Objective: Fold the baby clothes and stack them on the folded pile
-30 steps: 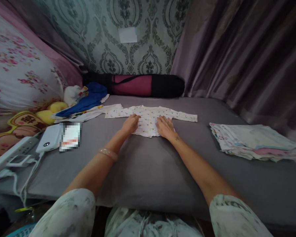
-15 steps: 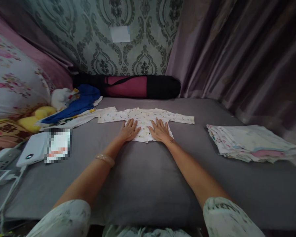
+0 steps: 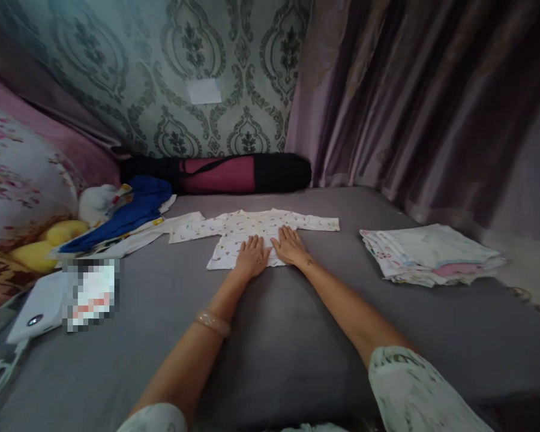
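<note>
A small white long-sleeved baby shirt with a tiny print lies spread flat on the grey bed sheet, its sleeves stretched out to both sides. My left hand rests palm down on the lower middle of the shirt, fingers extended. Just to its right, my right hand lies flat on the shirt's right part, fingers stretched out. The two hands are close together, and neither grips the cloth. Parts of the shirt's front and hem are hidden under them.
At right sits a stack of folded clothes. Blue and white clothes lie at back left near yellow plush toys. A white power bank with cables is at left. A black-and-red long bag lines the wall.
My left hand has slid right across the shirt, toward my right hand, baring the shirt's lower left corner. My right hand stays on the shirt. The camera view has shifted somewhat.
</note>
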Motion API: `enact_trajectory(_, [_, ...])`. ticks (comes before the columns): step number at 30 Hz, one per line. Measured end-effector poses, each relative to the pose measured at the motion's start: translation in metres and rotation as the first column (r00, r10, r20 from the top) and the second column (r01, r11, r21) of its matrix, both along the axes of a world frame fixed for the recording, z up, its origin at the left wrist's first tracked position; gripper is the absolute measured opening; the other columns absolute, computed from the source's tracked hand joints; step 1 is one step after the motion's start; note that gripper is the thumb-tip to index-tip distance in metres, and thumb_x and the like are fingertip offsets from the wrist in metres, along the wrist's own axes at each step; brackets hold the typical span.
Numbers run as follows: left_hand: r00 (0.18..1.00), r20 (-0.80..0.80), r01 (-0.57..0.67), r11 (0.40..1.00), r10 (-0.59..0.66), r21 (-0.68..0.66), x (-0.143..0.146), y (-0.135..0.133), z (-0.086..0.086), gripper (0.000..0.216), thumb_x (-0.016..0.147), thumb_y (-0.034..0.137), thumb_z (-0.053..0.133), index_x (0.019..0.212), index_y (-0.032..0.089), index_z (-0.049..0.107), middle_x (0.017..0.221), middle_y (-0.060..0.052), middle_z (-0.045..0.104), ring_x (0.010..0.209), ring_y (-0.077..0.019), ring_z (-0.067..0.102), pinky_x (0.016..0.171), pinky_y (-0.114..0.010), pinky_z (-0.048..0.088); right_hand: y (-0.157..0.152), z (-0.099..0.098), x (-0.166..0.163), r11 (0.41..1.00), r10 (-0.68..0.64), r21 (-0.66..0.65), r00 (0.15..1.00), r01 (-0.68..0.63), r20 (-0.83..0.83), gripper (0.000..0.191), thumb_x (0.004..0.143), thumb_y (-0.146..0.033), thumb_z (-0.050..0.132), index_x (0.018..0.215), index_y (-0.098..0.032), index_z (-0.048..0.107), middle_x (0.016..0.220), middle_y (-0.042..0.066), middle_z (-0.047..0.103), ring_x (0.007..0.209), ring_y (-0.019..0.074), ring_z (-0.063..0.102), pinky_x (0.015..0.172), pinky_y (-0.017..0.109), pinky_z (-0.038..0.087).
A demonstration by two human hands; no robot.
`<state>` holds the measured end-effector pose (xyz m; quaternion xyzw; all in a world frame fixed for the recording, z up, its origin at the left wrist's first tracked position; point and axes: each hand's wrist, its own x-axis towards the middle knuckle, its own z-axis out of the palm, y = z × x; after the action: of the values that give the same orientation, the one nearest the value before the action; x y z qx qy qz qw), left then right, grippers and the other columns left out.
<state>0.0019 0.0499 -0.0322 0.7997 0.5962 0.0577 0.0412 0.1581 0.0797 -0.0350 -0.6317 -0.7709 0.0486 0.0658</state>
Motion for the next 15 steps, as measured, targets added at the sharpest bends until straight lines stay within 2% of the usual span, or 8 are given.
enact_trajectory(4, [1.0, -0.002, -0.009, 1.0, 0.009, -0.027, 0.005, -0.005, -0.007, 0.062, 0.096, 0.047, 0.021, 0.145, 0.011, 0.031, 0.153, -0.017, 0.026, 0.142, -0.0282, 0.021, 0.113, -0.046, 0.02, -0.001, -0.002, 0.001, 0.999, 0.007, -0.032, 1.0, -0.007, 0.008, 0.068, 0.097, -0.048, 0.017, 0.147, -0.003, 0.026, 0.155, 0.016, 0.019, 0.143, 0.0248, 0.014, 0.115, 0.039, 0.009])
enact_trajectory(7, [1.0, 0.016, -0.009, 1.0, 0.009, -0.015, 0.002, -0.005, -0.007, 0.061, 0.096, 0.047, 0.022, 0.145, 0.012, 0.032, 0.153, -0.016, 0.028, 0.142, -0.0272, 0.022, 0.114, -0.045, 0.021, -0.001, 0.005, 0.002, 0.999, 0.015, -0.035, 0.999, -0.013, 0.037, 0.067, 0.097, -0.049, 0.02, 0.146, -0.003, 0.029, 0.154, 0.017, 0.022, 0.142, 0.0267, 0.018, 0.114, 0.04, 0.012])
enact_trajectory(9, [0.999, 0.04, -0.018, 1.0, 0.017, 0.023, 0.002, -0.006, -0.005, 0.058, 0.097, 0.046, 0.024, 0.142, 0.013, 0.037, 0.151, -0.015, 0.033, 0.141, -0.026, 0.025, 0.114, -0.045, 0.021, 0.001, 0.012, 0.0, 0.999, 0.034, 0.0, 0.997, -0.034, 0.071, 0.063, 0.097, -0.047, 0.024, 0.14, -0.004, 0.039, 0.148, 0.02, 0.034, 0.137, 0.0291, 0.029, 0.112, 0.043, 0.014])
enact_trajectory(12, [0.995, 0.082, -0.06, 0.993, 0.052, 0.106, 0.003, -0.007, 0.0, 0.053, 0.098, 0.043, 0.021, 0.133, 0.015, 0.05, 0.144, -0.012, 0.045, 0.137, -0.0245, 0.035, 0.114, -0.046, 0.02, 0.013, 0.021, -0.007, 0.995, 0.04, 0.085, 0.993, -0.05, 0.108, 0.054, 0.098, -0.043, 0.026, 0.121, -0.006, 0.058, 0.128, 0.021, 0.056, 0.122, 0.0294, 0.046, 0.108, 0.045, 0.018])
enact_trajectory(13, [0.994, 0.092, -0.076, 0.988, 0.064, 0.132, 0.003, -0.007, 0.001, 0.053, 0.098, 0.043, 0.02, 0.13, 0.015, 0.052, 0.142, -0.012, 0.048, 0.136, -0.0245, 0.037, 0.114, -0.047, 0.019, 0.021, 0.022, -0.01, 0.993, 0.038, 0.104, 0.993, -0.049, 0.108, 0.052, 0.098, -0.041, 0.025, 0.116, -0.007, 0.061, 0.124, 0.02, 0.059, 0.119, 0.0286, 0.048, 0.107, 0.045, 0.019])
enact_trajectory(15, [0.992, 0.097, -0.097, 0.984, 0.083, 0.151, 0.003, -0.006, 0.002, 0.054, 0.097, 0.045, 0.02, 0.129, 0.017, 0.053, 0.141, -0.012, 0.048, 0.136, -0.0257, 0.036, 0.114, -0.049, 0.018, 0.041, 0.022, -0.015, 0.992, 0.033, 0.118, 0.995, -0.044, 0.097, 0.051, 0.099, -0.037, 0.023, 0.119, -0.008, 0.059, 0.129, 0.018, 0.056, 0.123, 0.0278, 0.045, 0.108, 0.045, 0.019])
